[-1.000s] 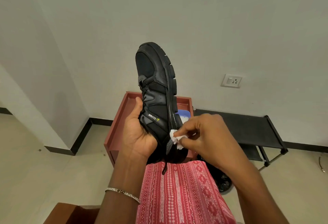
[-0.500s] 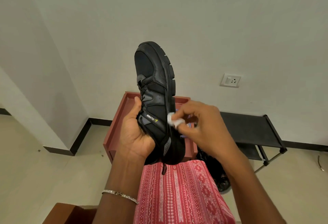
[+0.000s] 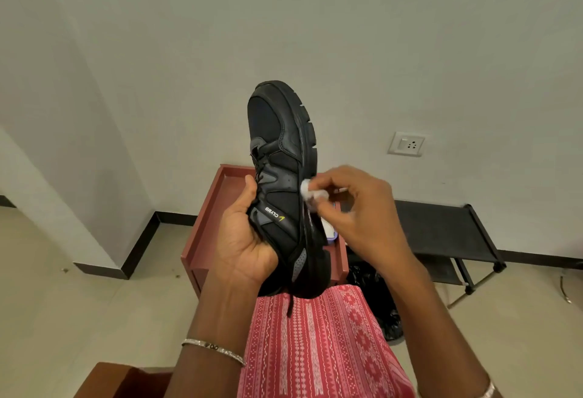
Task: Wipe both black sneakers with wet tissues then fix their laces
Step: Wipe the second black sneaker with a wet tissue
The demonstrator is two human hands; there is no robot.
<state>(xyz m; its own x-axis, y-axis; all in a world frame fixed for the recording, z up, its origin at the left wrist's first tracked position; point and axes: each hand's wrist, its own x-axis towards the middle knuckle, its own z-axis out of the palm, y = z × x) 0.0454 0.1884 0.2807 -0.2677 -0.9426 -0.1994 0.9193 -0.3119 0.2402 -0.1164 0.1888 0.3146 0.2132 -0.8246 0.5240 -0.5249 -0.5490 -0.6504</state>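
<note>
A black sneaker (image 3: pixel 280 158) stands toe-up in front of me, its side facing the camera and its sole to the right. My left hand (image 3: pixel 243 236) grips it around the heel and ankle part, thumb on the lace side. My right hand (image 3: pixel 356 208) pinches a small white wet tissue (image 3: pixel 307 191) and presses it against the sole edge at mid-shoe. A loose black lace (image 3: pixel 290 304) hangs below the heel. The second sneaker is not in view.
A reddish wooden stand (image 3: pixel 208 218) stands behind the shoe, with a white and blue pack (image 3: pixel 329 232) on it. To the right are a low black rack (image 3: pixel 441 230) and a black plastic bag (image 3: pixel 378 300) on the floor. Red patterned cloth (image 3: pixel 315 350) covers my lap.
My right hand has slid the tissue up along the sole edge, from near the heel to mid-shoe. The left hand keeps the same grip on the sneaker.
</note>
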